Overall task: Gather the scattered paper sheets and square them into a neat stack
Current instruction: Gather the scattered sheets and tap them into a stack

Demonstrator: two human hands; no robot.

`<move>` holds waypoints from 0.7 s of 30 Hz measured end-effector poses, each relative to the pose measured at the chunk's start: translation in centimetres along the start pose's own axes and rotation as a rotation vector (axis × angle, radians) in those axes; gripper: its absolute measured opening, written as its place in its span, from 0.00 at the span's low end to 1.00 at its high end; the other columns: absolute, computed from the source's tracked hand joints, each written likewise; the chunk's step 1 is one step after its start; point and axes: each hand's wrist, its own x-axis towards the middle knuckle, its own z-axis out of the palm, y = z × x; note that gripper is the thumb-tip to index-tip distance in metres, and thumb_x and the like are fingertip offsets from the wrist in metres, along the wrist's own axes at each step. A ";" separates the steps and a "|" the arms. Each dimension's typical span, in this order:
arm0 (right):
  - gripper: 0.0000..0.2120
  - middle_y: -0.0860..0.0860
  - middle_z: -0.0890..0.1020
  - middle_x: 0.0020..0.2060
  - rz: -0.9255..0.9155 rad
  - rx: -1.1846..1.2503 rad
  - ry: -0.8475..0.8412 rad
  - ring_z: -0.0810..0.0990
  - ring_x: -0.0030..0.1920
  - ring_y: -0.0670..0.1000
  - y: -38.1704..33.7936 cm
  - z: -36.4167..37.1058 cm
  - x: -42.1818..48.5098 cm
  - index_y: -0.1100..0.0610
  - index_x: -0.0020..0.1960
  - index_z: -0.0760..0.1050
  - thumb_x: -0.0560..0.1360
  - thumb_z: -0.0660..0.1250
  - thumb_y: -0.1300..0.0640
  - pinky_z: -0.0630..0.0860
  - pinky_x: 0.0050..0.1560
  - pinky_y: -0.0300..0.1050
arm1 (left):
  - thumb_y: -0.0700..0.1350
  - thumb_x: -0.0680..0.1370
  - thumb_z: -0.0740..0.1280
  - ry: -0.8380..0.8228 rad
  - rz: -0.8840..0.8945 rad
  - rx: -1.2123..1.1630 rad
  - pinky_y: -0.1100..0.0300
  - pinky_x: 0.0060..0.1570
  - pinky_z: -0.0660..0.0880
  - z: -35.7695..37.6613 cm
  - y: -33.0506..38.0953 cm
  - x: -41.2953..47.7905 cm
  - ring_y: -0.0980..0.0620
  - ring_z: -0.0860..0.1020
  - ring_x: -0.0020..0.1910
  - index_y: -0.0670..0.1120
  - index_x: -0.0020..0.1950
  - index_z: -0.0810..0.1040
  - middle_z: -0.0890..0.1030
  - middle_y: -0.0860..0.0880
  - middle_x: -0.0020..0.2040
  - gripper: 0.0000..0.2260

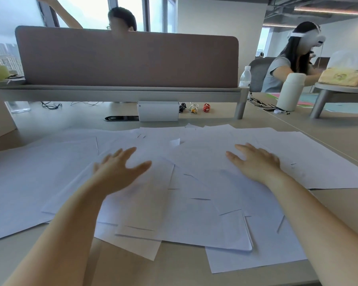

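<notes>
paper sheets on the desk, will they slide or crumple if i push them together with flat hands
Likely floppy: the paper sheets lie thin and flat with edges lifted, so a pushed edge may buckle. Probably light and slippery: they overlap loosely on the smooth desk, so top ones should slide over others under the open left hand and right hand.
</notes>
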 end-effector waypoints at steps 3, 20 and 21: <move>0.37 0.47 0.48 0.78 0.207 -0.040 -0.117 0.47 0.77 0.62 2.4 -0.1 0.3 0.40 0.76 0.48 0.71 0.42 0.25 0.44 0.73 0.62 | 0.78 0.66 0.48 -0.055 -0.255 0.250 0.33 0.70 0.46 -0.1 -1.5 0.5 0.39 0.44 0.77 0.64 0.76 0.46 0.44 0.52 0.80 0.42; 0.38 0.45 0.60 0.76 0.102 0.198 -0.102 0.60 0.74 0.57 3.5 -1.5 -0.1 0.44 0.75 0.58 0.70 0.51 0.27 0.59 0.72 0.54 | 0.75 0.69 0.53 -0.081 -0.091 0.244 0.41 0.73 0.48 0.7 0.2 -0.4 0.43 0.48 0.78 0.67 0.75 0.49 0.45 0.53 0.80 0.37; 0.39 0.46 0.59 0.76 0.101 0.201 -0.126 0.59 0.75 0.57 3.7 -1.3 0.0 0.44 0.75 0.57 0.69 0.52 0.26 0.59 0.72 0.55 | 0.75 0.69 0.54 -0.116 -0.065 0.286 0.41 0.74 0.46 1.0 0.5 -0.5 0.44 0.45 0.78 0.68 0.75 0.47 0.43 0.53 0.80 0.37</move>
